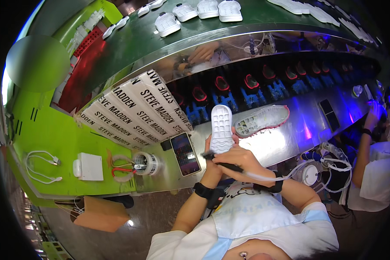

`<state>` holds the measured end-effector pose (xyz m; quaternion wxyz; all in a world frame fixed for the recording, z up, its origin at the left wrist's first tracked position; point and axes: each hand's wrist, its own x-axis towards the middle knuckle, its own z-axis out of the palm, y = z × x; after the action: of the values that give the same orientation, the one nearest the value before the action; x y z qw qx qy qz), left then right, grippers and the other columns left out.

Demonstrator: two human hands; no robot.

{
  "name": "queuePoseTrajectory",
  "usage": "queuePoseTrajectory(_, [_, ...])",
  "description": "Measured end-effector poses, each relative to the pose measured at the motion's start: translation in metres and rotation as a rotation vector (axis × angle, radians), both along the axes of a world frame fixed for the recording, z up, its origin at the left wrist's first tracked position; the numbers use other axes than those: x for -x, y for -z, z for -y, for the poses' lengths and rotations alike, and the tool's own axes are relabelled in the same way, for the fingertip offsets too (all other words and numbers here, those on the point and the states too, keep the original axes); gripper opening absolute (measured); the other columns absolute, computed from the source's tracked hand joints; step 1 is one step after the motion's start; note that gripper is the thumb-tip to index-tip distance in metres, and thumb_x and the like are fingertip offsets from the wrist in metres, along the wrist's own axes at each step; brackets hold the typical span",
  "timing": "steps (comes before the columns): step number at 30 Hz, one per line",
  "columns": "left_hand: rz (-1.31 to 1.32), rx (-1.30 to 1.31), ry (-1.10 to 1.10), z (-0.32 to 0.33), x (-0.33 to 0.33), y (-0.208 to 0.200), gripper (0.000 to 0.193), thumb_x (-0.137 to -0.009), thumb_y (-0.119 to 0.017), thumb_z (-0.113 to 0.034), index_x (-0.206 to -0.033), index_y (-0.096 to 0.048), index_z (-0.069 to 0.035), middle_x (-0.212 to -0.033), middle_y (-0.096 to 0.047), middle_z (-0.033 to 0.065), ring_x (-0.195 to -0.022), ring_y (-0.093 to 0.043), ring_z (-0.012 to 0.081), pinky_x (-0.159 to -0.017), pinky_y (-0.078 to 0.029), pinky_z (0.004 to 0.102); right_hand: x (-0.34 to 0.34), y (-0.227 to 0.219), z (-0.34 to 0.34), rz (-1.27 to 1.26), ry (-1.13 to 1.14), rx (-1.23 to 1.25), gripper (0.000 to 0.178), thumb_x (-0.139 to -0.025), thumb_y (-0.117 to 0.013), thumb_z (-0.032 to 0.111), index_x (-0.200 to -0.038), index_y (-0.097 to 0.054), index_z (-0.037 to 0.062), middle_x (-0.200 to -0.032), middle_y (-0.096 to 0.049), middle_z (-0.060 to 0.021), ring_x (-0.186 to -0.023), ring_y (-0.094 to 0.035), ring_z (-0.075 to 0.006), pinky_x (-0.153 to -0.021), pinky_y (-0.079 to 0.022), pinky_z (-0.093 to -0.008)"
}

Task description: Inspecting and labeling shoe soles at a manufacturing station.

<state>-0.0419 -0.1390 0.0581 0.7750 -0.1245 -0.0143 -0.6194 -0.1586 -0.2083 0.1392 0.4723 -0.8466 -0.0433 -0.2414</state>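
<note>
My left hand [214,167] grips a white shoe sole [221,123], held upright over the metal bench with its gridded side facing me. Closed fingers of my right hand [245,159] hold a black brush [228,166] fed by a clear tube [264,177]. The dark brush tip is close to the sole's lower end, beside my left hand; I cannot tell whether it touches the sole. Just right of the sole, a grey and pink shoe upper [262,120] lies on its side on the bench.
A phone [185,154], tape roll [146,164] and scissors [122,167] are to the left. Behind them leans a printed cardboard sheet [138,112]. Dark shoes stand along a conveyor [251,86]; white soles [167,24] sit on the green shelf. Another person's arm [363,143] is at right.
</note>
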Motion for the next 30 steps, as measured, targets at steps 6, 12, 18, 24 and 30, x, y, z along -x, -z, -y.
queuePoseTrajectory(6, [0.134, -0.242, -0.157, 0.003, -0.006, -0.009, 0.062, -0.091, -0.042, -0.042, -0.137, -0.038, -0.001, -0.131, -0.049, 0.0158, -0.112, -0.053, 0.0266, -0.099, -0.042, 0.0396, 0.005, -0.011, 0.007, -0.207, -0.019, -0.293, 0.019, -0.089, -0.061, 0.012, -0.099, -0.068, -0.0012, -0.082, -0.069, -0.0087, -0.074, -0.066, -0.0136, -0.072, -0.051, -0.025])
queuePoseTrajectory(12, [0.306, -0.201, 0.044, -0.001, -0.028, -0.02, 0.065, -0.087, -0.041, -0.04, -0.131, -0.041, 0.008, -0.123, -0.053, 0.0208, -0.105, -0.056, 0.0299, -0.091, -0.047, 0.0391, 0.01, -0.015, 0.031, -0.44, -0.194, -0.624, 0.018, -0.09, -0.054, 0.007, -0.095, -0.068, -0.0023, -0.085, -0.069, -0.0079, -0.067, -0.065, -0.0123, -0.067, -0.052, -0.0222])
queuePoseTrajectory(18, [0.53, -0.349, 0.22, 0.0, -0.043, -0.03, 0.055, -0.085, -0.041, -0.031, -0.121, -0.052, 0.01, -0.113, -0.062, 0.0231, -0.101, -0.063, 0.0302, -0.089, -0.051, 0.036, 0.009, -0.027, 0.047, -0.231, -0.251, -0.165, 0.014, -0.084, -0.059, 0.008, -0.088, -0.069, -0.0007, -0.077, -0.068, -0.0089, -0.076, -0.066, -0.0152, -0.07, -0.052, -0.0273])
queuePoseTrajectory(24, [0.727, -0.599, 0.395, 0.014, -0.046, -0.057, 0.033, -0.086, -0.053, -0.023, -0.104, -0.062, 0.002, -0.096, -0.068, 0.0132, -0.081, -0.068, 0.0204, -0.071, -0.055, 0.0288, 0.014, -0.038, 0.049, -0.069, -0.211, -0.112, 0.015, -0.085, -0.059, 0.011, -0.085, -0.067, -0.0014, -0.077, -0.067, -0.0097, -0.073, -0.065, -0.0182, -0.068, -0.05, -0.028])
queuePoseTrajectory(30, [1.1, -0.674, 0.459, 0.016, -0.055, -0.065, 0.04, -0.087, -0.056, -0.024, -0.113, -0.06, 0.006, -0.098, -0.068, 0.0127, -0.081, -0.067, 0.0198, -0.071, -0.054, 0.0263, 0.031, -0.03, 0.067, -0.153, -0.165, -0.12, 0.014, -0.085, -0.058, 0.007, -0.083, -0.069, -0.0005, -0.074, -0.068, -0.0082, -0.067, -0.064, -0.0157, -0.064, -0.05, -0.0279])
